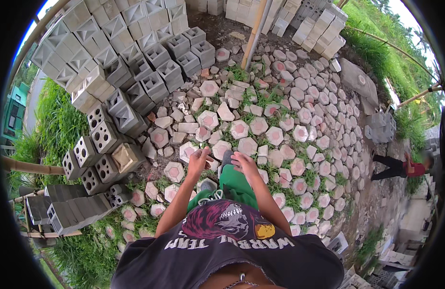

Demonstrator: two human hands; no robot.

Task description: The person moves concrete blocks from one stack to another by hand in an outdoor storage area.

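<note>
My left hand (199, 163) is held in front of my body with its fingers curled together. A small pale spot shows just past its fingertips, and I cannot make out whether the hand holds it. Beside it, my right hand (244, 164) hangs with its fingers bent but apart, and nothing shows in it. Under both hands lie hexagonal paving blocks (221, 150) with reddish centres, set among grass and rubble. My green trousers (238, 182) and part of a grey shoe (227, 157) appear between the hands.
Grey concrete blocks (155, 86) are stacked high at the left, some with round holes (106, 136). A bamboo pole (256, 33) stands ahead. Toward the right are a concrete slab (358, 79), another block stack (382, 127) and a person in a red top (415, 168).
</note>
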